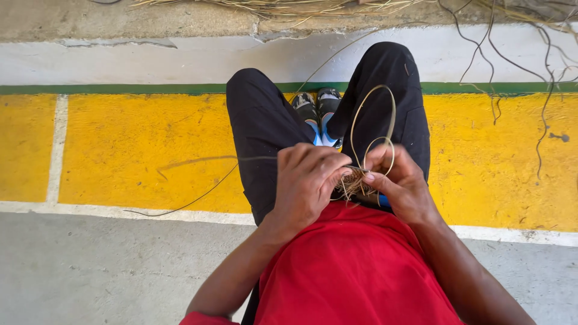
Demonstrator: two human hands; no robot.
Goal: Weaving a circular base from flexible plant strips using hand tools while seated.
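Straw-coloured woven knot [351, 182] sits pinched between both closed hands, left hand [307, 180] at nine o'clock, right hand [402, 183] at three.

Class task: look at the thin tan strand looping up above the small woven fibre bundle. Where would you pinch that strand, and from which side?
Pinch the thin tan strand low, just above the small woven fibre bundle, probably from the right, beside the right hand. There it is anchored and steady; the tall loop above arcs free and would likely flex away. The left hand covers the bundle's left side.
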